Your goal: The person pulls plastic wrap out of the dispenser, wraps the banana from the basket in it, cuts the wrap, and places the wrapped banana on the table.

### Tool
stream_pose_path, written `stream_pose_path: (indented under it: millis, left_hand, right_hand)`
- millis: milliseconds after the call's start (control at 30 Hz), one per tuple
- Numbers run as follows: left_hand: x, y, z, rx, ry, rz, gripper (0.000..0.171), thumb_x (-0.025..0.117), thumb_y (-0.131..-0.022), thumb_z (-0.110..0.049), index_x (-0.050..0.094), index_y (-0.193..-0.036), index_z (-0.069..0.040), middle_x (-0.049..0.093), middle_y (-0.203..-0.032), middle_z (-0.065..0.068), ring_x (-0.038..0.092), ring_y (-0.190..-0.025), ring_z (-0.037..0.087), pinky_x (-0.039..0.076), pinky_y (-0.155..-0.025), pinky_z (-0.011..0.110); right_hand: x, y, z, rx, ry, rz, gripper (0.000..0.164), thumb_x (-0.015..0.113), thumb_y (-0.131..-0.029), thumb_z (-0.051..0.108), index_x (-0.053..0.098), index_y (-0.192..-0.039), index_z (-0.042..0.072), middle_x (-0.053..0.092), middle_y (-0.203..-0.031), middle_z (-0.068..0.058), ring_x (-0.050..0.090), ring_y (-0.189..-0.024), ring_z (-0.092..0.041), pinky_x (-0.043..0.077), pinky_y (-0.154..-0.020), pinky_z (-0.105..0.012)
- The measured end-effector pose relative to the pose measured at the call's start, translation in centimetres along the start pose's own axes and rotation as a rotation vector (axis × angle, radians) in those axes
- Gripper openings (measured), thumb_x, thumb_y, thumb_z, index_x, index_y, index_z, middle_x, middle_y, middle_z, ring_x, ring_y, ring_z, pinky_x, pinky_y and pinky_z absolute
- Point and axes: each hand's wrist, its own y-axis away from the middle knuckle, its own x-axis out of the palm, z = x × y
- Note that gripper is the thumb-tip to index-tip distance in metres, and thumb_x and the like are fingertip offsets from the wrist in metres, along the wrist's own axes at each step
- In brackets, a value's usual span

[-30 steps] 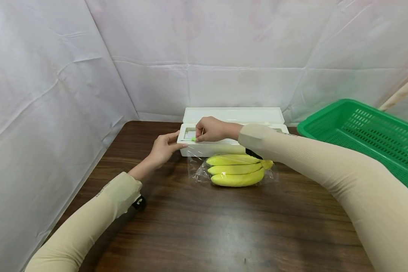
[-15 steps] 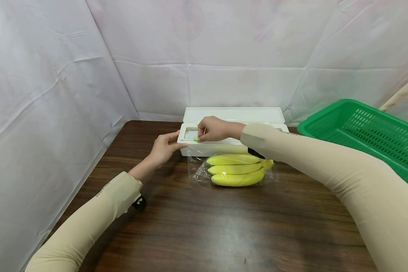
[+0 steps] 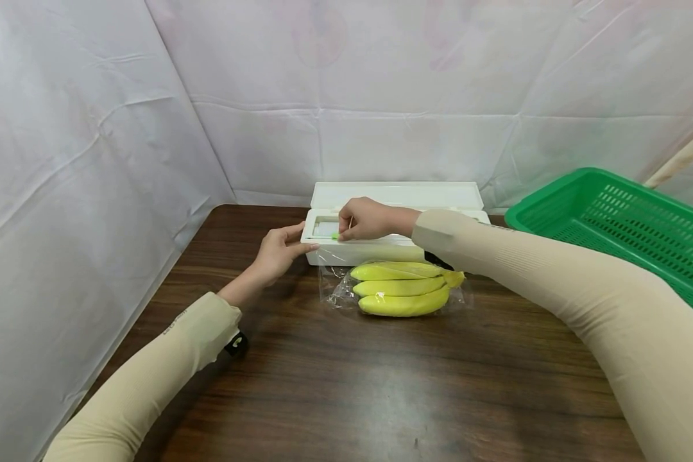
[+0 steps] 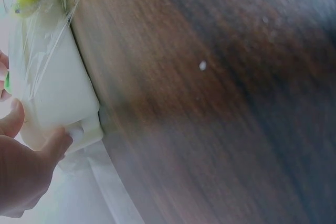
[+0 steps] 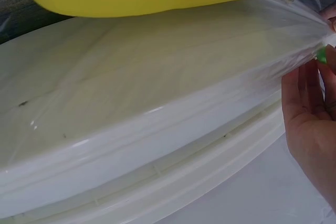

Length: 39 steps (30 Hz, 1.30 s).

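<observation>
A white cling film dispenser [image 3: 346, 256] lies at the back of the table with its lid [image 3: 395, 194] raised. My left hand [image 3: 277, 253] grips its left end, thumb at the front and fingers at the end, as the left wrist view also shows. Over the dispenser's front edge my right hand [image 3: 362, 219] pinches a small green slide cutter [image 3: 335, 237]. Clear film [image 5: 252, 45] drapes down the dispenser's front. Just before it lies a bunch of yellow bananas [image 3: 403, 289], with clear film about them. My right forearm hides the dispenser's right part.
A green plastic basket [image 3: 629, 237] stands at the right, beyond my right forearm. White sheeting [image 3: 410, 96] hangs behind the dark wooden table [image 3: 352, 385] and along its left side.
My right hand and the green slide cutter have shifted a little to the right along the dispenser's front edge. My left hand and the bananas have barely moved.
</observation>
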Motion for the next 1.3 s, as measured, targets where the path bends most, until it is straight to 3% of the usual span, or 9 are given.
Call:
stream_pose_path:
  millis: [300, 667, 1300]
  left_hand:
    - [0.2, 0.1, 0.2, -0.016, 0.007, -0.005, 0.064, 0.074, -0.1, -0.007, 0.045, -0.156, 0.004, 0.045, -0.161, 0.021, 0.062, -0.132, 0.036, 0.055, -0.105, 0.039]
    - [0.0, 0.0, 0.1, -0.013, 0.01, -0.004, 0.065, 0.074, -0.1, -0.008, 0.044, -0.156, 0.003, 0.043, -0.162, 0.02, 0.062, -0.132, 0.037, 0.053, -0.108, 0.048]
    - [0.0, 0.1, 0.1, -0.022, 0.0, -0.005, 0.067, 0.075, -0.1, -0.01, 0.043, -0.157, 0.003, 0.043, -0.162, 0.02, 0.061, -0.134, 0.037, 0.052, -0.11, 0.047]
  right_hand:
    - [0.0, 0.2, -0.3, -0.006, 0.002, 0.005, 0.012, 0.075, -0.099, 0.012, 0.074, -0.09, 0.003, 0.077, -0.092, -0.008, 0.065, -0.079, -0.014, 0.056, -0.084, -0.035]
    - [-0.2, 0.7, -0.7, 0.001, -0.006, 0.005, 0.013, 0.073, -0.1, 0.011, 0.073, -0.089, 0.004, 0.077, -0.093, -0.009, 0.068, -0.08, -0.015, 0.057, -0.083, -0.035]
    - [-0.8, 1.4, -0.2, 0.012, -0.007, 0.034, 0.013, 0.073, -0.1, 0.01, 0.073, -0.088, 0.005, 0.076, -0.093, -0.009, 0.068, -0.083, -0.018, 0.057, -0.086, -0.038]
